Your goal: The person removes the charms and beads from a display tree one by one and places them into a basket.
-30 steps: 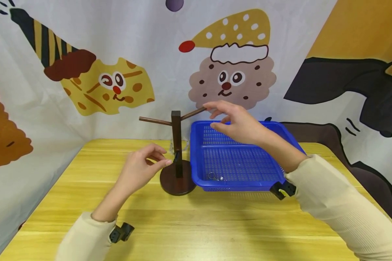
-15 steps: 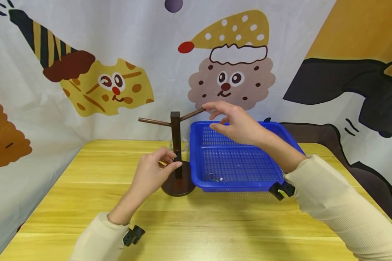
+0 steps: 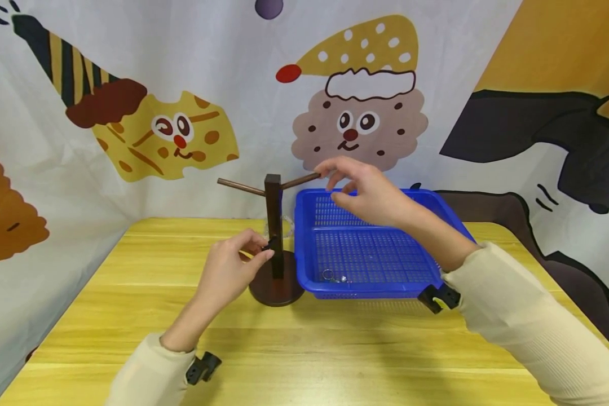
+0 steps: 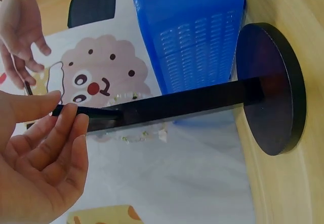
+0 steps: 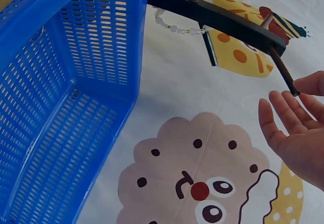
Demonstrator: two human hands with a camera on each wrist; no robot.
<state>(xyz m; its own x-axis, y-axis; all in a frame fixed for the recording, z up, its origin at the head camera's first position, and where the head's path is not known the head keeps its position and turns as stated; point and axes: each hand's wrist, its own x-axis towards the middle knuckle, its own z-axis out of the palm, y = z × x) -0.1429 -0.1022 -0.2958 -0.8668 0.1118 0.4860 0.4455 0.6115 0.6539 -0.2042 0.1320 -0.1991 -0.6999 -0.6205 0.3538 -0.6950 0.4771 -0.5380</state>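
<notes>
Centrally on the yellow wooden counter [image 3: 132, 293] stands a dark brown wooden peg stand [image 3: 273, 225]. At its 9 o'clock, the left hand [image 3: 228, 270] pinches a short black lower peg [image 4: 96, 113]. At 2 o'clock, the right hand [image 3: 365, 189], fingers loosely spread, touches the upper peg's tip [image 5: 292, 88], above a blue perforated plastic basket [image 3: 375, 248].
</notes>
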